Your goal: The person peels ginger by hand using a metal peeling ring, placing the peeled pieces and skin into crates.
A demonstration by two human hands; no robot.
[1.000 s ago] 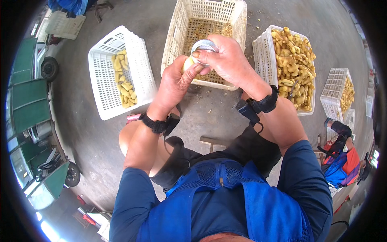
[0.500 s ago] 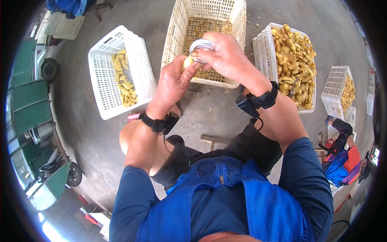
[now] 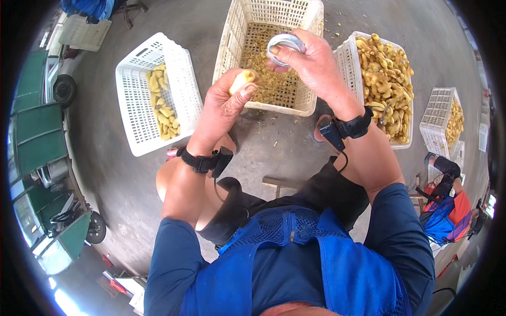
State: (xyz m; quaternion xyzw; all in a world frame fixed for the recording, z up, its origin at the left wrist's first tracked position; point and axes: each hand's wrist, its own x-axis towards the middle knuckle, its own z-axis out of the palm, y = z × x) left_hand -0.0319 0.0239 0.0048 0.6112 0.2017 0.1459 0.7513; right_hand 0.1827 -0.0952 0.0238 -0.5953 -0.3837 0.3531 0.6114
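Note:
In my left hand is a pale yellow piece of ginger, upright between thumb and fingers, its cut-looking end facing up. My right hand grips a round silvery metal ring, up and to the right of the ginger and apart from it. Both hands are above the near part of a cream plastic crate, whose slotted floor is strewn with yellowish peelings. To the left, a white crate contains several smooth yellow ginger pieces.
At the right, a crate is heaped with knobby brown-yellow ginger. Farther right stands another filled crate, with a seated person near it. A green-sided vehicle is along the left. Scraps dot the concrete floor.
My right hand has drawn the metal ring up and right, away from the ginger. My left hand has shifted slightly, and more of the ginger now shows.

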